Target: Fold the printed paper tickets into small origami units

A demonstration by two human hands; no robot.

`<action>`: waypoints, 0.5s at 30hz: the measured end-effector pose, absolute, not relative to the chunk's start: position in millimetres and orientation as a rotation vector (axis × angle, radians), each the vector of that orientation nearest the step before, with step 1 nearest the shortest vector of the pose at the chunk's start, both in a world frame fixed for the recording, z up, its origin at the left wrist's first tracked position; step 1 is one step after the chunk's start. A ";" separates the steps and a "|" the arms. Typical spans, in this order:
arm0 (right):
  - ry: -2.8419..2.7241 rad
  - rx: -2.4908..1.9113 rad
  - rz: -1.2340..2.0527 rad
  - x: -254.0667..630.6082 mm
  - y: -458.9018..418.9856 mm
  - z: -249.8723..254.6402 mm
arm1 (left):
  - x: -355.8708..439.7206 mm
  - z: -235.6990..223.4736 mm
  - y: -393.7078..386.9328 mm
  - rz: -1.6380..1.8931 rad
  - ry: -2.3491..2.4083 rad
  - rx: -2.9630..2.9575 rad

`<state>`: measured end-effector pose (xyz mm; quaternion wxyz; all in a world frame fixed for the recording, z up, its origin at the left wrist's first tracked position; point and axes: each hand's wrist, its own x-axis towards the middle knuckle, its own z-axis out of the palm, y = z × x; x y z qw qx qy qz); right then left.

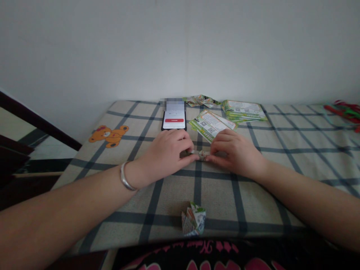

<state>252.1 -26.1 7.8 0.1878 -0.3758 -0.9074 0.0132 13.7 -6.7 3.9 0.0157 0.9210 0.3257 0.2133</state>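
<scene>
Between my two hands lies a narrow folded paper strip [201, 153], low over the checked tablecloth. My left hand [171, 148], with a silver bangle at the wrist, pinches its left end between thumb and curled fingers. The right end is pinched the same way by my right hand [234, 152]. Much of the strip is hidden under the fingers. Closer to me, near the table's front edge, stands a folded paper piece [194, 219] with printed green and white faces and pointed flaps.
A phone [174, 119] with a lit screen lies beyond my left hand. Printed leaflets [210, 125], a leaflet stack [244, 110] and folded paper pieces [201, 100] lie toward the wall. A bear picture [109, 135] is at left, red and green items [344, 112] far right.
</scene>
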 end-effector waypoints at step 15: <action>-2.482 -1.223 -0.083 243.6 -32.1 5.3 | 16.0 2.7 -3.8 0.559 1.113 2.771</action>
